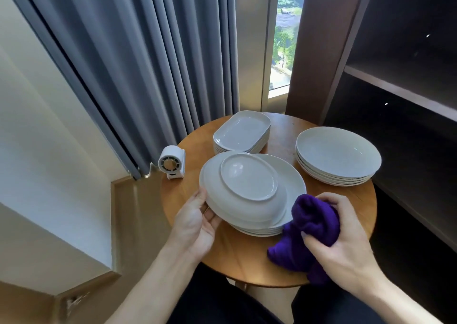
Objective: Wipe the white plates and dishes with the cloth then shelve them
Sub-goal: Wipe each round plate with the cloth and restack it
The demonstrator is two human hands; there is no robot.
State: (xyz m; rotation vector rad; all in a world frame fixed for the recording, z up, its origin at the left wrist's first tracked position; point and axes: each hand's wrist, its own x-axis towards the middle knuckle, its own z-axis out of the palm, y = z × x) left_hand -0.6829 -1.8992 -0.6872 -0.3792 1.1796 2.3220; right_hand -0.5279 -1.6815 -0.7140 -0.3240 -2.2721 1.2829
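The plate in hand [247, 182] is turned bottom-up and tilted, its foot ring facing you, held just above the near stack of plates [262, 231] at the middle of the round wooden table [247, 266]. Your left hand [197, 224] grasps it at the near-left rim, fingers curled under and thumb at the rim's edge. Your right hand [346, 239] is clenched round the bunched purple cloth [309, 227], which touches the near-right edge of the plates and trails down onto the table. This reads as the wiping step, with the underside up for its turn. Next, bring the cloth across the upturned base and round the rim while your left hand holds the tilt steady; one-sided as the grasp is, press lightly or the plate could pivot down onto the stack. Farther back sits a pile of rectangular dishes [241, 130], and to the right a pile of round shallow dishes [338, 155], both apparently waiting. The dark shelf unit [395, 88] stands on your right beyond the table, its visible shelves holding no plates, so shelving looks barely begun, if at all. A small white fan [171, 162] stands at the table's left edge, before grey curtains [148, 51].
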